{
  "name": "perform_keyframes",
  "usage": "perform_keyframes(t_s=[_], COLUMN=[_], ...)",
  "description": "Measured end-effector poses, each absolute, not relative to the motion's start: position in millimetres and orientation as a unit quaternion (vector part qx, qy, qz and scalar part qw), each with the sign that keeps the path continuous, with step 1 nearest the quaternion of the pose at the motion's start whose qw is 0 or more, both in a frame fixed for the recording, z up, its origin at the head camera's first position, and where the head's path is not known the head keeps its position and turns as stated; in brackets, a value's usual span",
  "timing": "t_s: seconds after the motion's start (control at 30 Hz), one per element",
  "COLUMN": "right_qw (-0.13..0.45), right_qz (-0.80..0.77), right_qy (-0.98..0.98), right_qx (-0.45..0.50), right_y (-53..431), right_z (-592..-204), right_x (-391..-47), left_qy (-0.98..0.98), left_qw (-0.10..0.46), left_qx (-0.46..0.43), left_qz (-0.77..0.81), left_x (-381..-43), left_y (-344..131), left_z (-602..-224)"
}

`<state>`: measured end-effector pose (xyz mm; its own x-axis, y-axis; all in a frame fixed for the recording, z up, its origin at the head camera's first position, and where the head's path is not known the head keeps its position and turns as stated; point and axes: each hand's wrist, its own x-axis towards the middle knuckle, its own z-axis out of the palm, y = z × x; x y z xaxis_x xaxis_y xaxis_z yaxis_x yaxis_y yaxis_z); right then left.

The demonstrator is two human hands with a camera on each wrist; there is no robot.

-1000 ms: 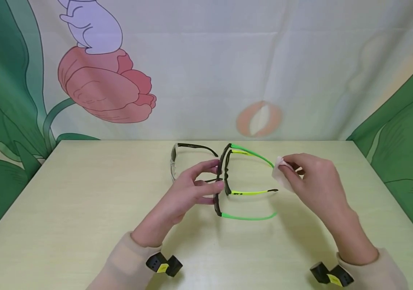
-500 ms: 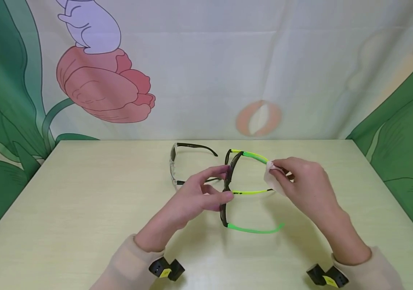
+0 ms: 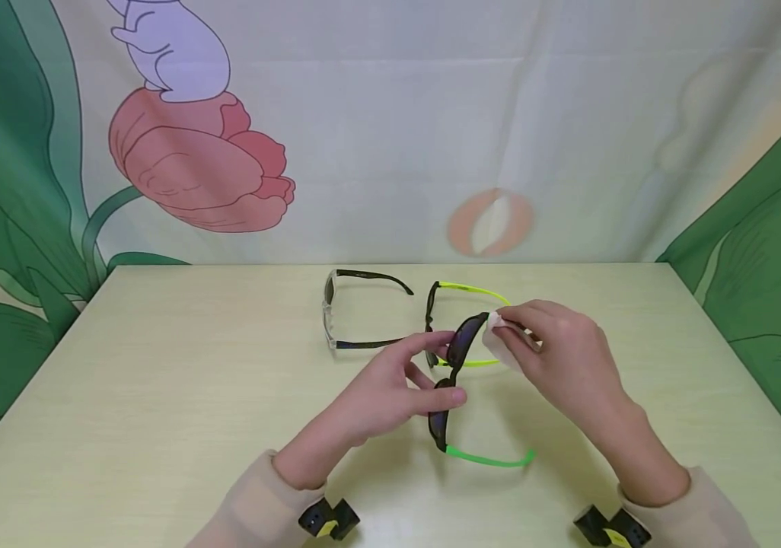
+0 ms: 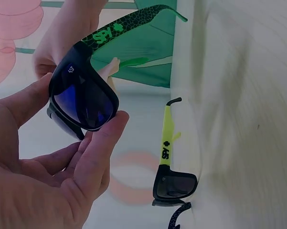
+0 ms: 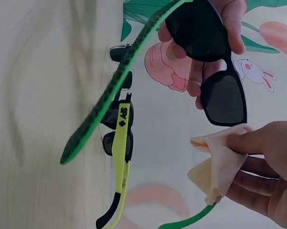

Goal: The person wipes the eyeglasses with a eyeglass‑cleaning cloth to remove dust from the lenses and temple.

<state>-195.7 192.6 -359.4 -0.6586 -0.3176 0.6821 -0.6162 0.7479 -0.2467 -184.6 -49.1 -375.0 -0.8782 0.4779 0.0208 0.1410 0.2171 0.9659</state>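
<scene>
My left hand (image 3: 390, 388) grips black sunglasses with green temples (image 3: 466, 342) by the lens frame, thumb on the near side and fingers on the far side. They are raised above the table, tilted, with dark bluish lenses showing. My right hand (image 3: 569, 350) pinches a pale cloth (image 3: 500, 346) at the hinge end of the far temple. In the right wrist view the cloth (image 5: 224, 157) is folded round that temple, whose green tip pokes out below it. The other temple, patterned black with green lettering (image 4: 110, 33), extends freely in the left wrist view.
Black sunglasses with yellow temples (image 3: 473, 289) rest on the table (image 3: 157, 396) behind the held pair, partly covered by it. Left of them lie clear-framed sunglasses with black temples (image 3: 329, 297). A printed curtain (image 3: 377, 137) hangs behind the table's far edge.
Both hands have come nearer the body, the left also moving right. The green-templed sunglasses have turned to show their lenses, and the cloth has slid along the far temple from its tip toward the hinge.
</scene>
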Motion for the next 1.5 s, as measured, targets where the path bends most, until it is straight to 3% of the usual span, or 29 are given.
perform_keyframes(t_s=[0.27,0.73,1.5], right_qw=[0.325,0.319,0.316], right_qz=[0.252,0.284,0.275], right_qy=[-0.870,-0.875,-0.874], right_qx=[0.272,0.229,0.247], right_y=[193.1,205.6,200.1], right_z=[-357.4,-355.0,-358.0], right_x=[-197.0,-201.4,-199.0], left_qy=[0.776,0.683,0.724], left_qw=[0.128,0.130,0.148], left_qx=[0.198,0.136,0.158], left_qz=[0.586,0.706,0.655], left_x=[-184.5,-190.4,-185.3], left_y=[-51.2,-66.1,-57.0], left_z=[-367.9,-353.1,-362.0])
